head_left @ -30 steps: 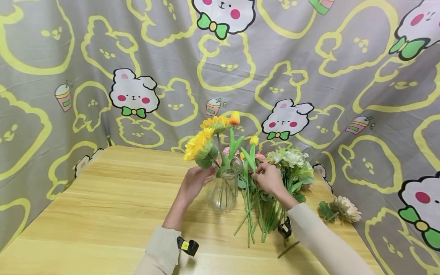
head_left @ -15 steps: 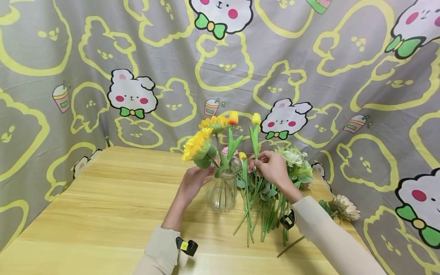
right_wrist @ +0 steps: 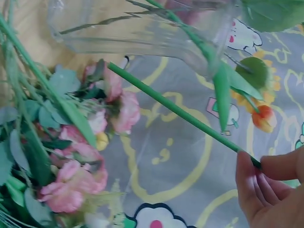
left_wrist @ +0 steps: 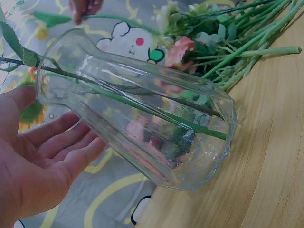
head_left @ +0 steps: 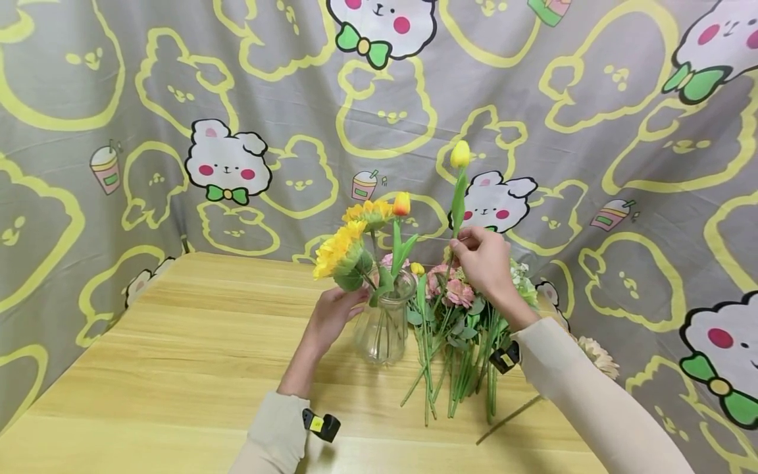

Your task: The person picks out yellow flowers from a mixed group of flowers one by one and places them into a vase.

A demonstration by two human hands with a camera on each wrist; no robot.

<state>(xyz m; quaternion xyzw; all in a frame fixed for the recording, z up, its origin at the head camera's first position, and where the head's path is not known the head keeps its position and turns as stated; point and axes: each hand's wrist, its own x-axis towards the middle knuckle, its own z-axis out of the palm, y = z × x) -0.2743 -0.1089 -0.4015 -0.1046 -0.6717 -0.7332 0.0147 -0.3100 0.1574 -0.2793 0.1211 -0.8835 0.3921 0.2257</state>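
Observation:
A yellow tulip [head_left: 460,155] is pinched by its stem between the thumb and fingertips of my right hand [head_left: 488,260]. It stands nearly upright above the other flowers; the right wrist view shows its green stem [right_wrist: 175,109] with a free lower end. The clear glass vase [head_left: 379,339] stands on the table, holding yellow sunflowers [head_left: 340,250] and an orange-red tulip [head_left: 401,204]. At the vase's neck is my left hand [head_left: 328,319], its fingers extended and touching the glass. The left wrist view shows the stems crossing inside the vase.
Right of the vase lie several flowers, with pink blooms [head_left: 458,293], a small yellow tulip [head_left: 417,268] and white-green blooms [head_left: 524,283]. A beige flower [head_left: 598,355] lies at the far right, partly behind the right sleeve. A patterned curtain [head_left: 296,99] hangs behind the wooden table [head_left: 195,368].
My right hand has drawn the yellow tulip up and to the right, out of the flowers beside the vase. My left hand stays at the vase's neck.

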